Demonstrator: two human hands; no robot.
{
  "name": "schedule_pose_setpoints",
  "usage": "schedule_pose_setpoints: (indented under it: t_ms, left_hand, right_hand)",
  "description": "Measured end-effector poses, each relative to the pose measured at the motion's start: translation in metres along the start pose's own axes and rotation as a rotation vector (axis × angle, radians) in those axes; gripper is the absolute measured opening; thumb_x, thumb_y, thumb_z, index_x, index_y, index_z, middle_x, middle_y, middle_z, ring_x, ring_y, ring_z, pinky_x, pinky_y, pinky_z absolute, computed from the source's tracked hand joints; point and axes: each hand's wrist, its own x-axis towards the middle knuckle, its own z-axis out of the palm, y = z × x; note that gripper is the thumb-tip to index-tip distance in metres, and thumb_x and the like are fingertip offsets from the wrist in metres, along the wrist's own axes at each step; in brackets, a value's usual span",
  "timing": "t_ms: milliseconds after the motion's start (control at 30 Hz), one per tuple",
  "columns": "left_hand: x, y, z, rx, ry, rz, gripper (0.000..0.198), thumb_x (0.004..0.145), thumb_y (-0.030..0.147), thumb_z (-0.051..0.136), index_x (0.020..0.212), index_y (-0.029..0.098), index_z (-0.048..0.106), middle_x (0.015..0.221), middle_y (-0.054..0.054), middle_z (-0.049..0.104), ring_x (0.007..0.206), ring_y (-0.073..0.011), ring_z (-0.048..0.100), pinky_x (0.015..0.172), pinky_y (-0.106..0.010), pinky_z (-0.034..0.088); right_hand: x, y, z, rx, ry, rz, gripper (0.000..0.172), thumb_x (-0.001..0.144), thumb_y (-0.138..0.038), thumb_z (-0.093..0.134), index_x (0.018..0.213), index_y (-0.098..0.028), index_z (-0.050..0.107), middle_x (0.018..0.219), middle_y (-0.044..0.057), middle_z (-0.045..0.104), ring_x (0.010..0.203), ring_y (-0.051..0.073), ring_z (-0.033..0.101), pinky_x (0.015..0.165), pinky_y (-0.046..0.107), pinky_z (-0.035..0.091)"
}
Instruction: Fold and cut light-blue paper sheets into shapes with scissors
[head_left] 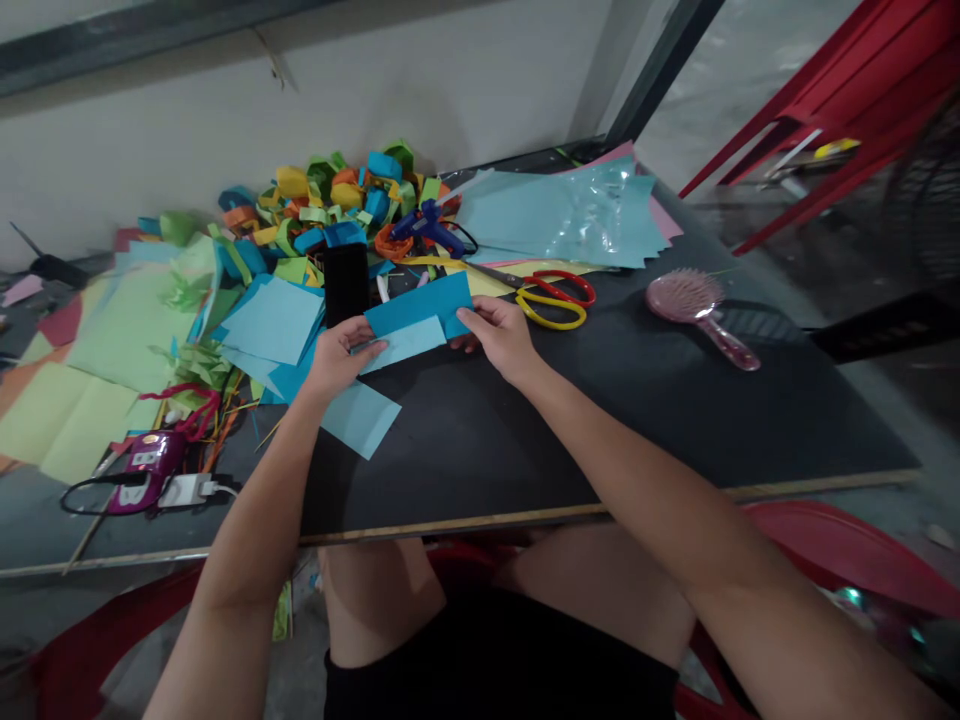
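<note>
Two bare hands hold a darker blue strip of paper [409, 305] above a dark table [465, 450], a paler blue piece [409, 345] lying along its lower edge. Whether that paler piece is a folded flap or a separate sheet is not clear.

The left hand [343, 355] is curled at the near end, thumb pressed over the pale piece, the other fingers bent in close around the corner. The right hand [499, 335] pinches the far end, its thumb flat on the front and its fingers partly hidden behind, with little gap beyond the paper's own thickness.

Good work here likely rests on a light, even pull from both ends, enough to keep the strip flat without creasing it, and on thumbs that keep the two edges parallel, since the paler edge appears to slant slightly.

A loose pale blue square [362, 418] lies just below the left hand, beside a stack of blue sheets [277, 320]. Red-and-yellow-handled scissors [555, 297] rest beyond the right hand; keeping the paper's corner away from them seems wise.
</note>
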Motion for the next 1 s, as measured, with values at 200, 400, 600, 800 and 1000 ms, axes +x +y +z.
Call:
schedule_pose_setpoints:
  t_ms: [200, 400, 600, 800, 1000]
  left_hand:
    - [-0.007, 0.017, -0.002, 0.071, -0.139, -0.091, 0.064, 0.08, 0.038, 0.07, 0.138, 0.02, 0.05, 0.12, -0.009, 0.068, 0.11, -0.026, 0.066, 0.094, -0.042, 0.059]
    - [-0.008, 0.018, -0.005, 0.145, -0.117, -0.153, 0.052, 0.076, 0.04, 0.074, 0.122, 0.019, 0.062, 0.1, -0.007, 0.073, 0.091, -0.025, 0.07, 0.075, -0.037, 0.061]
    - [-0.006, 0.012, -0.001, 0.286, -0.022, -0.074, 0.036, 0.081, 0.047, 0.067, 0.102, 0.018, 0.069, 0.075, -0.003, 0.068, 0.063, -0.0148, 0.06, 0.055, -0.026, 0.046]
    - [-0.007, 0.014, 0.003, 0.338, 0.048, 0.002, 0.036, 0.089, 0.045, 0.058, 0.117, 0.022, 0.062, 0.07, 0.001, 0.058, 0.054, -0.0098, 0.046, 0.049, -0.023, 0.034]
    - [-0.011, 0.021, 0.005, 0.411, 0.043, -0.019, 0.04, 0.087, 0.041, 0.063, 0.122, 0.023, 0.06, 0.053, 0.006, 0.035, 0.047, -0.0111, 0.039, 0.046, -0.024, 0.028]
  right_hand:
    - [0.0, 0.0, 0.0, -0.054, -0.029, -0.049, 0.043, 0.073, -0.062, 0.068, 0.079, -0.02, 0.063, 0.06, -0.001, 0.06, 0.049, 0.013, 0.06, 0.042, 0.025, 0.043]
    - [-0.002, 0.004, 0.0, -0.108, -0.149, -0.021, 0.045, 0.076, -0.063, 0.065, 0.085, -0.019, 0.066, 0.062, 0.0, 0.062, 0.051, 0.013, 0.061, 0.045, 0.025, 0.046]
    - [-0.007, 0.002, -0.002, -0.195, -0.204, -0.016, 0.045, 0.075, -0.06, 0.069, 0.098, -0.021, 0.071, 0.078, 0.003, 0.071, 0.065, 0.018, 0.066, 0.055, 0.03, 0.054]
    - [-0.009, 0.003, 0.003, -0.343, -0.178, -0.117, 0.036, 0.072, -0.051, 0.072, 0.088, -0.019, 0.073, 0.087, 0.007, 0.075, 0.082, 0.025, 0.07, 0.075, 0.04, 0.058]
    - [0.003, -0.009, -0.012, -0.311, -0.113, -0.015, 0.034, 0.082, -0.051, 0.063, 0.083, -0.018, 0.073, 0.069, 0.004, 0.07, 0.055, 0.014, 0.061, 0.049, 0.026, 0.049]
